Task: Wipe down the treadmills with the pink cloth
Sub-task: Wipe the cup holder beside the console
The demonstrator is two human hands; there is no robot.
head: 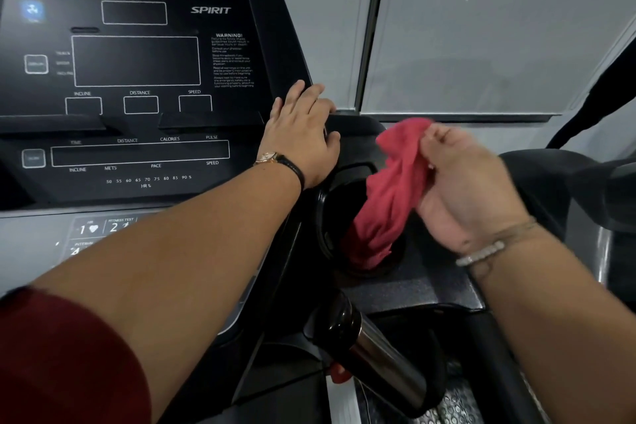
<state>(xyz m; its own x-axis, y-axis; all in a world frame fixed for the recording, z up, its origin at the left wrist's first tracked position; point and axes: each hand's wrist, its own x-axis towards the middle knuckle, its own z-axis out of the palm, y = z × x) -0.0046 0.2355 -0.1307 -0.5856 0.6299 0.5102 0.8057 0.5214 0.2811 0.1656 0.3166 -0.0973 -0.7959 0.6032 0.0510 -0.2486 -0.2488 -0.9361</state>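
Note:
A black treadmill console (pixel 137 62) with unlit displays fills the left of the head view. My left hand (pixel 303 134) rests flat on the console's right edge, fingers straight. My right hand (pixel 461 182) pinches the pink cloth (pixel 389 193) near its top. The cloth hangs down, and its lower end dips into the round black cup holder (pixel 325 217) to the right of the console.
A chrome pulse grip (pixel 382 354) with a black cap juts out below the cup holder. A red safety key (pixel 339 373) sits beside it. Part of a second machine (pixel 564 189) stands at the right. Grey wall panels lie behind.

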